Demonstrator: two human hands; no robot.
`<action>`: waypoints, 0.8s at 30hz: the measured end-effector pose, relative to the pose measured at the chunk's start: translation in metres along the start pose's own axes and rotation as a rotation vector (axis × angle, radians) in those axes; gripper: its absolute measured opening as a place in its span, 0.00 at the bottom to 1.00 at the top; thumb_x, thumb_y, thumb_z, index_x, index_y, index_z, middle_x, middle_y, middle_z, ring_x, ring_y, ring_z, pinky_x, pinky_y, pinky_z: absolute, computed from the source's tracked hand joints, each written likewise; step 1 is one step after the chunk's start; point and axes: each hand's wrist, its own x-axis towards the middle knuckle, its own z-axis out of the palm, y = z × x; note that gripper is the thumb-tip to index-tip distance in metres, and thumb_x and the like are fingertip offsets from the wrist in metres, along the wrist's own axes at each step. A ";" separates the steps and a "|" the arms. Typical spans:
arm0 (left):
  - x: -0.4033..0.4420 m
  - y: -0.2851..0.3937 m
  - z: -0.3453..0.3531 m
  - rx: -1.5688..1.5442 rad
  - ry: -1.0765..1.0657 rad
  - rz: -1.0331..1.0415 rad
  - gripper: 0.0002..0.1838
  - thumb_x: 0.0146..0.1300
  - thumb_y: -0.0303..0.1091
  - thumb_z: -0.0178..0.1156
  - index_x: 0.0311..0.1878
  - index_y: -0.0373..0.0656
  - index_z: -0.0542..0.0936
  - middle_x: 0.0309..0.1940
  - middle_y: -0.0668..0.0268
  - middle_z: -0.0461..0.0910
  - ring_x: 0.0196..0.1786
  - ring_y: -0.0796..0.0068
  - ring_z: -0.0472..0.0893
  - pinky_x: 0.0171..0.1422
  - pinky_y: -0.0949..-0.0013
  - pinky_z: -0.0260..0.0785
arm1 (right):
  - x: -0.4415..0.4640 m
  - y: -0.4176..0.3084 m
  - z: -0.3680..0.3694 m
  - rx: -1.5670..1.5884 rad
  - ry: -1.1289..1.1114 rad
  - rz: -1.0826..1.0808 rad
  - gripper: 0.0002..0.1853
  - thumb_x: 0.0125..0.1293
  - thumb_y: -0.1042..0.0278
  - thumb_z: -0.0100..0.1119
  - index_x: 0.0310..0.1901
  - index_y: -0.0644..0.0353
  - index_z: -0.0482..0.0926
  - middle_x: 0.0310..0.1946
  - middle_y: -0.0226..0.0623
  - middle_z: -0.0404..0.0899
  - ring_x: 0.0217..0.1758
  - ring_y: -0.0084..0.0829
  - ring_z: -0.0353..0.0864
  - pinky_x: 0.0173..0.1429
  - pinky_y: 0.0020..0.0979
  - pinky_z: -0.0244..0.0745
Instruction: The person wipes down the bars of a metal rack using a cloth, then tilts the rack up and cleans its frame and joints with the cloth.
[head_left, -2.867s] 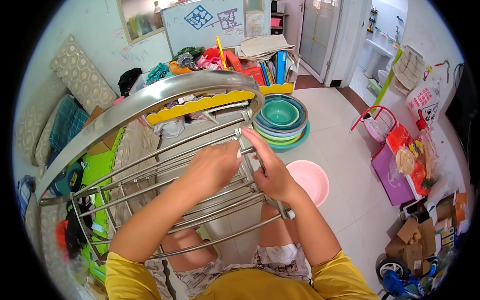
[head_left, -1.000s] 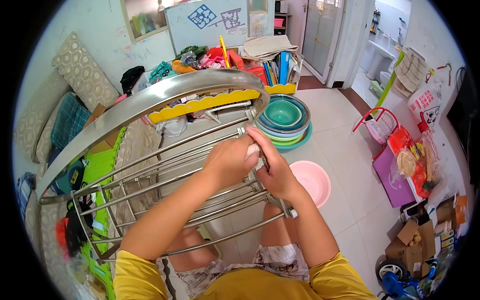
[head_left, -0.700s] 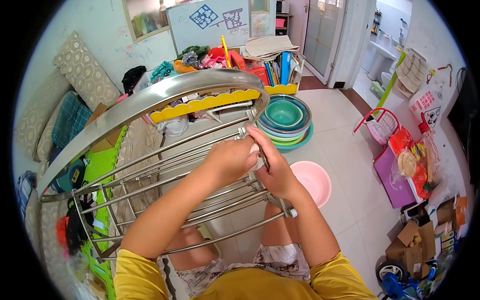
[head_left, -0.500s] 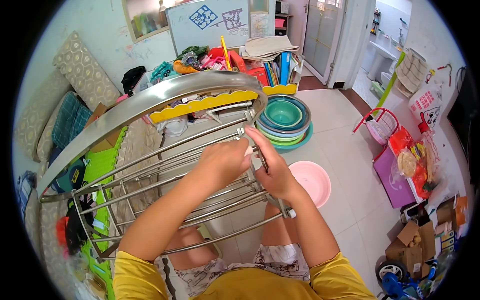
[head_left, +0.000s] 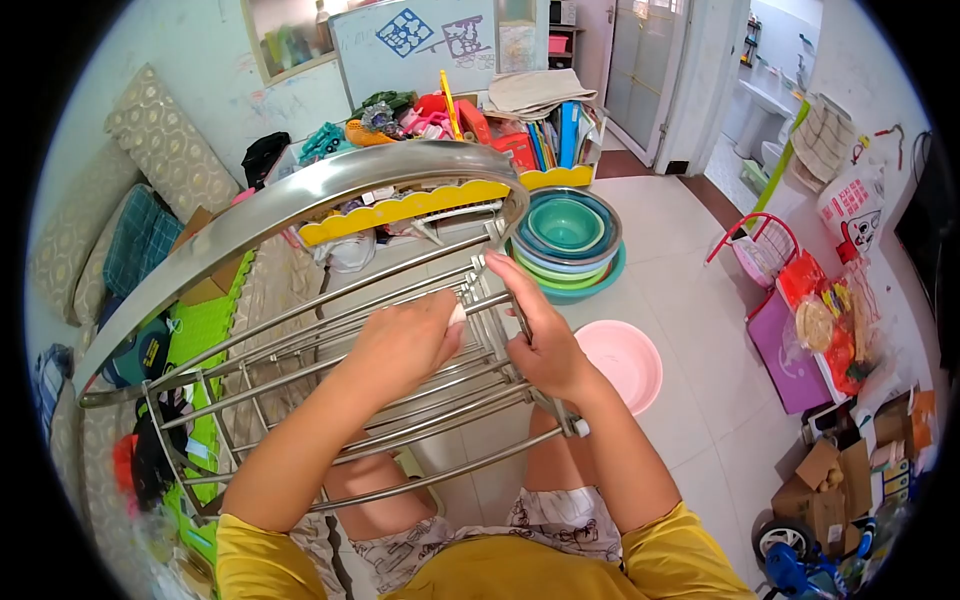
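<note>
A stainless steel rack with several parallel rods and a wide curved band lies tilted over my lap. My left hand is closed around one rod near the rack's right end. A bit of white cloth shows at its fingers; most of it is hidden in the fist. My right hand grips the rack's right end frame, the thumb low and the fingers stretched along the bar. White caps cover some rod ends, one just below my right hand.
Stacked basins and a pink basin sit on the tiled floor ahead. A toy shelf stands behind the rack. A purple box and cardboard boxes are at right, a sofa with cushions at left.
My left hand has slid leftward along the rod with the white cloth, away from my right hand. The right hand and the rack have barely moved.
</note>
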 end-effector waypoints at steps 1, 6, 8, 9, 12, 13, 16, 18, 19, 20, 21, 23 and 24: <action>0.000 0.000 0.000 0.000 -0.001 0.003 0.12 0.70 0.39 0.57 0.41 0.40 0.70 0.33 0.50 0.82 0.34 0.42 0.81 0.38 0.46 0.72 | 0.000 0.000 0.000 0.002 -0.001 0.000 0.48 0.45 0.92 0.43 0.76 0.60 0.59 0.76 0.48 0.60 0.80 0.48 0.57 0.80 0.38 0.53; 0.007 0.004 0.000 0.034 -0.035 0.003 0.13 0.71 0.40 0.56 0.42 0.40 0.69 0.35 0.49 0.82 0.35 0.41 0.81 0.38 0.45 0.71 | 0.001 0.000 0.001 0.003 0.000 -0.009 0.49 0.45 0.92 0.43 0.76 0.60 0.58 0.76 0.48 0.60 0.80 0.48 0.58 0.80 0.38 0.54; 0.012 0.007 0.004 0.017 -0.013 0.026 0.13 0.71 0.40 0.56 0.43 0.39 0.69 0.36 0.50 0.82 0.35 0.41 0.81 0.38 0.44 0.71 | 0.001 0.000 0.001 0.001 0.002 -0.006 0.49 0.45 0.92 0.43 0.76 0.60 0.59 0.76 0.47 0.60 0.80 0.48 0.58 0.80 0.38 0.54; 0.016 0.009 0.006 0.016 -0.012 0.025 0.13 0.71 0.40 0.56 0.43 0.39 0.69 0.36 0.50 0.82 0.35 0.41 0.81 0.38 0.44 0.71 | 0.001 0.000 0.001 0.000 0.001 -0.005 0.49 0.45 0.92 0.43 0.76 0.60 0.59 0.76 0.47 0.60 0.80 0.48 0.58 0.80 0.38 0.54; 0.030 0.014 0.014 0.009 -0.008 0.037 0.13 0.71 0.40 0.56 0.44 0.39 0.70 0.37 0.50 0.82 0.36 0.42 0.81 0.38 0.44 0.72 | 0.000 0.000 0.001 -0.013 -0.003 0.005 0.49 0.44 0.92 0.43 0.76 0.60 0.58 0.76 0.47 0.60 0.80 0.48 0.58 0.79 0.38 0.55; 0.035 0.016 0.016 0.016 -0.007 0.062 0.13 0.71 0.39 0.56 0.45 0.37 0.71 0.38 0.49 0.83 0.36 0.44 0.83 0.39 0.45 0.74 | 0.000 0.001 0.001 -0.014 0.005 -0.017 0.49 0.44 0.93 0.43 0.76 0.60 0.58 0.76 0.47 0.60 0.80 0.48 0.58 0.79 0.38 0.57; 0.041 0.016 0.025 0.040 0.018 0.097 0.13 0.70 0.38 0.57 0.46 0.35 0.73 0.38 0.49 0.83 0.36 0.47 0.84 0.38 0.48 0.76 | 0.001 0.003 0.000 -0.020 0.011 -0.039 0.50 0.44 0.93 0.43 0.76 0.59 0.58 0.76 0.47 0.59 0.79 0.49 0.58 0.77 0.37 0.59; 0.041 0.015 0.027 0.059 0.038 0.108 0.13 0.69 0.37 0.57 0.46 0.35 0.73 0.38 0.50 0.83 0.35 0.48 0.85 0.36 0.49 0.76 | 0.002 0.005 0.000 -0.021 0.010 -0.039 0.50 0.44 0.93 0.43 0.76 0.59 0.58 0.76 0.47 0.59 0.79 0.49 0.59 0.76 0.37 0.61; 0.040 0.016 0.028 0.043 0.076 0.107 0.13 0.68 0.37 0.58 0.45 0.35 0.73 0.38 0.50 0.83 0.35 0.48 0.85 0.35 0.49 0.76 | 0.002 0.007 0.000 -0.048 0.012 -0.062 0.50 0.44 0.93 0.43 0.76 0.59 0.58 0.77 0.46 0.59 0.79 0.49 0.59 0.76 0.37 0.62; 0.039 0.016 0.029 0.026 0.114 0.105 0.13 0.67 0.36 0.59 0.44 0.36 0.74 0.37 0.51 0.84 0.34 0.49 0.85 0.33 0.50 0.76 | 0.001 0.008 0.000 -0.075 0.013 -0.086 0.50 0.44 0.93 0.43 0.76 0.59 0.58 0.77 0.46 0.59 0.79 0.49 0.59 0.75 0.36 0.62; 0.039 0.016 0.029 0.026 0.114 0.106 0.13 0.67 0.36 0.59 0.44 0.36 0.74 0.37 0.51 0.84 0.34 0.49 0.85 0.33 0.50 0.76 | 0.001 0.007 0.000 -0.076 0.012 -0.086 0.50 0.44 0.93 0.43 0.76 0.59 0.58 0.77 0.46 0.59 0.79 0.49 0.59 0.75 0.36 0.62; 0.038 0.016 0.028 0.048 0.104 0.097 0.13 0.66 0.36 0.60 0.44 0.36 0.74 0.36 0.52 0.84 0.35 0.50 0.85 0.35 0.50 0.77 | 0.001 0.004 0.000 -0.003 -0.003 -0.025 0.50 0.44 0.93 0.43 0.76 0.59 0.58 0.77 0.46 0.59 0.79 0.49 0.58 0.76 0.36 0.60; 0.037 0.015 0.028 0.048 0.105 0.096 0.13 0.66 0.36 0.60 0.44 0.36 0.74 0.36 0.52 0.84 0.35 0.50 0.85 0.35 0.50 0.77 | 0.001 0.004 0.001 -0.003 -0.004 -0.026 0.50 0.44 0.93 0.43 0.76 0.59 0.58 0.77 0.46 0.59 0.79 0.49 0.58 0.76 0.36 0.60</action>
